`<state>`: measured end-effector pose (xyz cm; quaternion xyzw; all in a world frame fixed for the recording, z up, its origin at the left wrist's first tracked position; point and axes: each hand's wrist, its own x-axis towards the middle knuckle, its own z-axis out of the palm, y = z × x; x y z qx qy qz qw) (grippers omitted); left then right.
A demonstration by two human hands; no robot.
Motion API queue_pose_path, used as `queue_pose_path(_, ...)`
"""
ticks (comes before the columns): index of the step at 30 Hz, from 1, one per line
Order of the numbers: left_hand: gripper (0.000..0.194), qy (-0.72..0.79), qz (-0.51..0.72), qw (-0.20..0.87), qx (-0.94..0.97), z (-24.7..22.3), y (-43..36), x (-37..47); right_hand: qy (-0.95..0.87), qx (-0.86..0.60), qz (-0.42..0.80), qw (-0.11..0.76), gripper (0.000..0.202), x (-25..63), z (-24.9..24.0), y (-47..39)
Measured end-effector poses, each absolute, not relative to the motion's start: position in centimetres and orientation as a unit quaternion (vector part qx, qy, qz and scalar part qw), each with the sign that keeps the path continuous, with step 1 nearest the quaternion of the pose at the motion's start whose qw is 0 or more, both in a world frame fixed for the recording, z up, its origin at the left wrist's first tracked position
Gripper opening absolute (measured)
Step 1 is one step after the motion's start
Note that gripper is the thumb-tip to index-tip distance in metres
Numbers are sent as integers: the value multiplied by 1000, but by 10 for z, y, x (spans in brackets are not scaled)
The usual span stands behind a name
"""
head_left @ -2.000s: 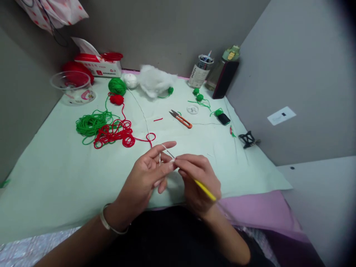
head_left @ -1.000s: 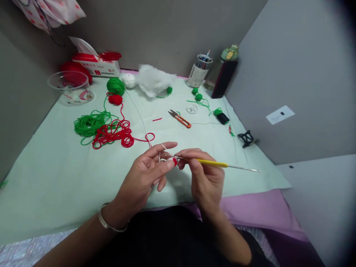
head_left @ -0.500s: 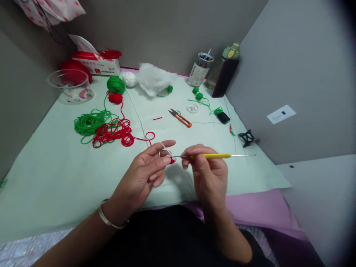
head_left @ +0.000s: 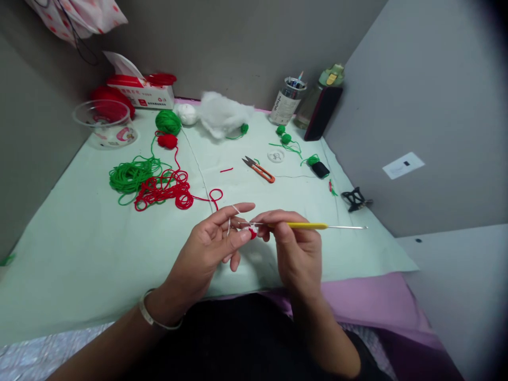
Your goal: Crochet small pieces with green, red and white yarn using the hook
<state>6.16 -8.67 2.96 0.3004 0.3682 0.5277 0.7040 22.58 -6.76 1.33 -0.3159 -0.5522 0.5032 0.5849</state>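
Note:
My left hand (head_left: 212, 241) pinches a small red and white crochet piece (head_left: 253, 233) between thumb and fingers. White yarn (head_left: 235, 208) runs over its raised index finger. My right hand (head_left: 297, 248) grips the yellow handle of a crochet hook (head_left: 307, 226). The hook's thin metal shaft reaches left across the top of the piece, its tip close to the left fingers. A second metal end sticks out to the right of the handle. Right fingertips are at the edge of the piece; whether they touch it is hard to tell.
Loose red yarn (head_left: 166, 189) and green yarn (head_left: 129, 177) lie on the left. Orange thread snips (head_left: 260, 170) rest mid-table. Behind are white stuffing (head_left: 222, 114), a tissue box (head_left: 143, 94), a plastic tub (head_left: 105, 124), a pen jar (head_left: 286, 103) and a bottle (head_left: 317, 100).
The hook has moved left, so its shaft now extends past the crochet piece. My right hand has come closer to the left, and more of the piece shows.

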Motion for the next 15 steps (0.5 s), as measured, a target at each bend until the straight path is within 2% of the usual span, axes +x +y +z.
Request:
queue_pose_path(8, 31, 383, 527, 690, 317, 28, -87, 59, -490, -306, 562, 592, 21, 225, 20, -67)
queue_pose_path(15, 29, 418, 531, 637, 370, 26, -89, 57, -583, -333, 458, 583, 22, 227, 24, -76)
